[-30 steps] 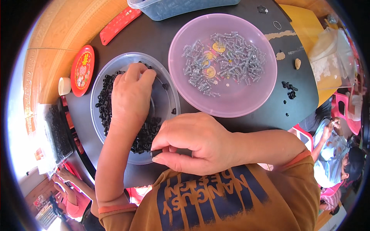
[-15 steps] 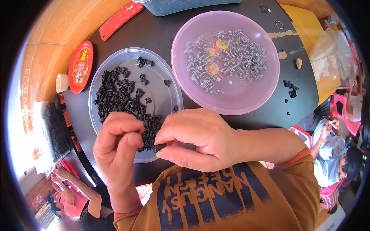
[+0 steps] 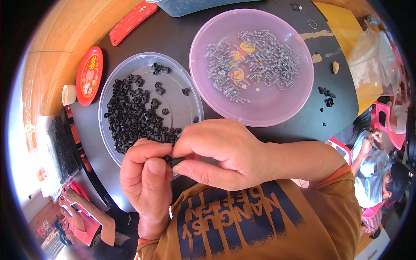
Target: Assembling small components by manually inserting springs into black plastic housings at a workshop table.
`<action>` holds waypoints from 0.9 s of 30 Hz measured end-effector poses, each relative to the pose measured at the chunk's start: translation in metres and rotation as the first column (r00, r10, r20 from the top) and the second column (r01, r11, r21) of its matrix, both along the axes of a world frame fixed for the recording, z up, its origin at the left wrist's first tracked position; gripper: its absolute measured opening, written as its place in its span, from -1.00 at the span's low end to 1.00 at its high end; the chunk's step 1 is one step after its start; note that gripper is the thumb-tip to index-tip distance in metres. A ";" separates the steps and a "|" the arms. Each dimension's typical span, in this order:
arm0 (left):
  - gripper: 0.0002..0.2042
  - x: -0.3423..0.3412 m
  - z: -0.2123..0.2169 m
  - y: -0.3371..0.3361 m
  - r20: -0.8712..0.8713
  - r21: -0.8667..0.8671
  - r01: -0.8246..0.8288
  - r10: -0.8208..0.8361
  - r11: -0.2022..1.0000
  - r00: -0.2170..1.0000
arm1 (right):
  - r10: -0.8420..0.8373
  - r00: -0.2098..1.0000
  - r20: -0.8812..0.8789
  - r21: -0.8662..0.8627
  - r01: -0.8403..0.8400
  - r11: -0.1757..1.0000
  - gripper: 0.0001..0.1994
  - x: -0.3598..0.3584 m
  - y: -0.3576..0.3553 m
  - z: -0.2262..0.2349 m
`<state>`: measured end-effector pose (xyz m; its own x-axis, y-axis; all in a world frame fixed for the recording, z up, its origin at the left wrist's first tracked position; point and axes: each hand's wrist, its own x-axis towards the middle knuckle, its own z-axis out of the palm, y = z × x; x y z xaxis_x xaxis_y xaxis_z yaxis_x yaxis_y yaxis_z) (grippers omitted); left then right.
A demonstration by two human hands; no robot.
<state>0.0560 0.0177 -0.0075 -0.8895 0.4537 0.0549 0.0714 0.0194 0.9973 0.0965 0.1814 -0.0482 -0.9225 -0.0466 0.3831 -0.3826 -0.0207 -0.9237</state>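
Above the near rim of the clear dish [image 3: 190,93] of black parts [image 3: 132,121], the left hand [image 3: 145,184] and right hand [image 3: 221,154] meet fingertip to fingertip, both pinching one small black piece [image 3: 172,160], while the pink dish [image 3: 277,104] of springs [image 3: 255,60] sits behind on the dark surface [image 3: 173,34].

Left bowl [image 3: 190,93] holds black parts [image 3: 134,119]; right bowl [image 3: 299,93] holds springs [image 3: 255,60]. Both hands [image 3: 216,151] meet before the left bowl.

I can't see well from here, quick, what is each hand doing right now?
Left hand: closed, pinching a small black part.
Right hand: closed, pinching the same small black part.
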 end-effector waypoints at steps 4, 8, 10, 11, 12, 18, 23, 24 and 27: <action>-0.79 0.003 0.003 -0.004 0.073 -0.049 0.005 -0.001 0.999 0.997 | -0.005 1.000 -0.005 -0.007 0.005 1.000 -0.87 0.000 0.000 -0.002; -0.82 0.004 0.004 -0.007 0.206 -0.041 -0.020 0.028 0.999 0.978 | -0.009 1.000 -0.009 -0.024 0.009 1.000 -0.86 0.000 0.001 -0.004; -0.81 0.004 0.004 -0.010 0.261 -0.035 -0.012 0.021 0.999 0.965 | -0.007 1.000 -0.015 -0.017 0.007 1.000 -0.86 -0.001 0.001 -0.003; -0.81 0.003 0.005 -0.010 0.261 -0.035 -0.013 0.021 0.999 0.965 | -0.007 1.000 -0.022 -0.009 0.007 1.000 -0.86 -0.001 0.001 -0.003; -0.80 0.002 0.005 -0.011 0.269 -0.029 -0.007 0.014 1.000 0.963 | -0.005 1.000 -0.022 -0.009 0.005 1.000 -0.86 -0.001 0.001 -0.003; -0.79 -0.005 0.005 -0.012 0.399 0.017 0.009 -0.015 1.000 0.917 | -0.001 1.000 -0.022 0.024 0.001 1.000 -0.86 -0.001 0.001 -0.004; -0.81 -0.006 0.008 -0.015 0.434 -0.004 0.025 -0.021 1.000 0.901 | -0.009 0.998 -0.063 0.009 0.009 1.000 -0.86 -0.001 -0.002 -0.006; -0.81 -0.005 0.007 -0.014 0.375 0.032 0.004 -0.016 0.999 0.927 | -0.009 0.998 -0.062 0.009 0.010 1.000 -0.86 -0.001 -0.002 -0.006; -0.81 -0.003 0.006 -0.011 0.270 0.069 -0.023 0.004 0.997 0.963 | -0.008 0.998 -0.062 0.020 0.009 1.000 -0.85 -0.002 -0.001 -0.005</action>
<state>0.0529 0.0067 -0.0015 -0.8817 0.4453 -0.1560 -0.1997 -0.0526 0.9784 0.0948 0.1807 -0.0532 -0.8975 -0.0472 0.4385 -0.4390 0.0017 -0.8985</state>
